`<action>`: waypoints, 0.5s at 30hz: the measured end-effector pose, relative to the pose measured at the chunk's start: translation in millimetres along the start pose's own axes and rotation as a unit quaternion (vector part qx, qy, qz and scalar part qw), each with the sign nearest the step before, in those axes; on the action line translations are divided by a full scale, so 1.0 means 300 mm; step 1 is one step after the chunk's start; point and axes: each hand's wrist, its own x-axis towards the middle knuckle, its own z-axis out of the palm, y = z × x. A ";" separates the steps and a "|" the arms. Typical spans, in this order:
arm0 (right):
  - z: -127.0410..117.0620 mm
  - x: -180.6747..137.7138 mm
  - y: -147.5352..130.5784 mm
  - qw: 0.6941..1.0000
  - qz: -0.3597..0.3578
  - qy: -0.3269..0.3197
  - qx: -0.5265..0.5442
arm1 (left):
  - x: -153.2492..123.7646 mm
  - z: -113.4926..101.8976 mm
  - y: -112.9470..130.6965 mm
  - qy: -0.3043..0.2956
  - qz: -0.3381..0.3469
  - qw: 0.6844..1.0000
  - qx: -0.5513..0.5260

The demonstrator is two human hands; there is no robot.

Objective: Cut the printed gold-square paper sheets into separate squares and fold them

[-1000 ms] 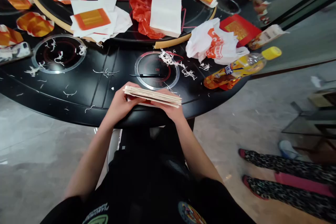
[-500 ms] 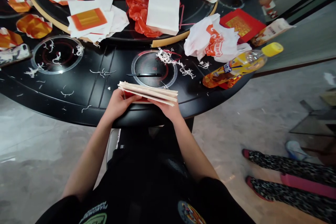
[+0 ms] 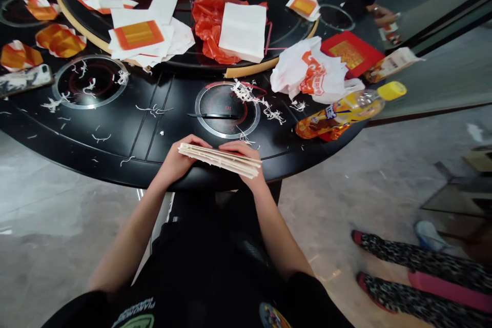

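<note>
Left grip, right grip clasp paper stack at ends.

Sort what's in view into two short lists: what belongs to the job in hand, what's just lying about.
In the job:
- paper stack, held by left hand and right hand
- probably the loose white sheets and white paper block

Apparently just lying about:
- yellow-capped bottle
- white plastic bag
- phone
- white shreds

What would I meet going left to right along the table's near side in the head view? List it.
Phone → left ringed plate → left hand → right hand, both hands holding a paper stack → yellow-capped bottle.
</note>
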 end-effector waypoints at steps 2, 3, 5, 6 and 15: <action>-0.007 -0.001 -0.014 1.000 0.017 -0.010 -0.002 | -0.004 -0.002 0.015 -0.002 -0.005 1.000 0.001; -0.012 -0.002 -0.021 0.999 0.035 -0.016 -0.008 | -0.008 -0.004 0.028 0.007 -0.003 1.000 -0.001; -0.028 -0.007 -0.039 0.996 0.080 -0.015 -0.029 | -0.019 -0.011 0.061 0.033 0.002 0.999 -0.007; -0.036 -0.010 -0.047 0.994 0.102 -0.010 -0.036 | -0.026 -0.014 0.080 0.048 0.006 0.999 -0.010; -0.071 -0.068 -0.083 0.984 0.177 -0.004 0.033 | -0.067 -0.001 0.159 0.122 0.038 0.992 0.007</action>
